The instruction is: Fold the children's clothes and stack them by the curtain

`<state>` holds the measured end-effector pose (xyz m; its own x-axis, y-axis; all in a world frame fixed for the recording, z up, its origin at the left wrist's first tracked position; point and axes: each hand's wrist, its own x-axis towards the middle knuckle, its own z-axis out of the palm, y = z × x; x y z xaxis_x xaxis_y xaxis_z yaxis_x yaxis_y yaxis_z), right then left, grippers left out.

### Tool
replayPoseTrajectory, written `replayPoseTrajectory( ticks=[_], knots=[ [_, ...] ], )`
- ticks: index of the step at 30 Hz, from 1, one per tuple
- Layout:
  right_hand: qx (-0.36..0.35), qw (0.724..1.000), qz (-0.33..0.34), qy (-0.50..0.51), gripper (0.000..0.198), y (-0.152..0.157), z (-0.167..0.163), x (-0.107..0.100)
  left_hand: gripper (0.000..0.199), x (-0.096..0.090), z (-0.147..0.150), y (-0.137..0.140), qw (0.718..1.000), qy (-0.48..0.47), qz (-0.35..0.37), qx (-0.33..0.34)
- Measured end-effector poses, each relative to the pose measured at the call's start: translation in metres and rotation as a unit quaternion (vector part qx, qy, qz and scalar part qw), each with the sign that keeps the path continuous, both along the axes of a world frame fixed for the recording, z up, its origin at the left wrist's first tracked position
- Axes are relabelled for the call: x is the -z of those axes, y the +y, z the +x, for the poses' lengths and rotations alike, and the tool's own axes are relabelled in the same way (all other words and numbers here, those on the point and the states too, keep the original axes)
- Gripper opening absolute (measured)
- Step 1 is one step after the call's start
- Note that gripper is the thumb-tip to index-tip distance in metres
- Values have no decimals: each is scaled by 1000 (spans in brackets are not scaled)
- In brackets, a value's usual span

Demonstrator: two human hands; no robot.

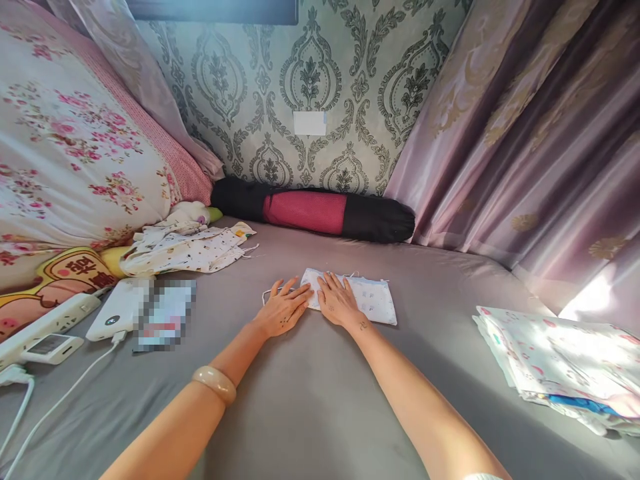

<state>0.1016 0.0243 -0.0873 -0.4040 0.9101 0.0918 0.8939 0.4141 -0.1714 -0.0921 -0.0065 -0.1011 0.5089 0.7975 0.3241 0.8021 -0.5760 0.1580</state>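
A white cloth (373, 297) with a small print and thin ties lies folded flat on the grey bed sheet (310, 400). It looks like a small garment, but its exact kind does not show. My right hand (337, 298) rests flat on its left part, fingers stretched out. At its left edge, my left hand (283, 310) lies with fingers extended, the tips touching the cloth. A white tie loops out beside the left fingers. Both palms face down, and neither hand grips anything.
Crumpled printed cloths (193, 247) lie at the back left. Nearer left are a power strip (55, 320), a power bank (117, 310) with a cable, and a blurred packet (167, 313). A black and red rolled bag (305, 212) lines the wall. Folded cloths (565, 360) are stacked right.
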Motion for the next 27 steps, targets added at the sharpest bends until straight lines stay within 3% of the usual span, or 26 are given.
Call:
replayPoseTrajectory(
  ticks=[12, 19, 27],
  knots=[
    [5, 999, 1, 33, 51, -1, 4, 2, 40, -1, 0, 1, 1000, 2, -8, -3],
    [70, 997, -2, 42, 53, -5, 29, 0, 39, 1, 0, 1, 1000, -7, -7, -6],
    [98, 994, 0, 42, 54, -7, 41, 13, 40, 2, -1, 3, 1000, 8, -24, -6]
  ],
)
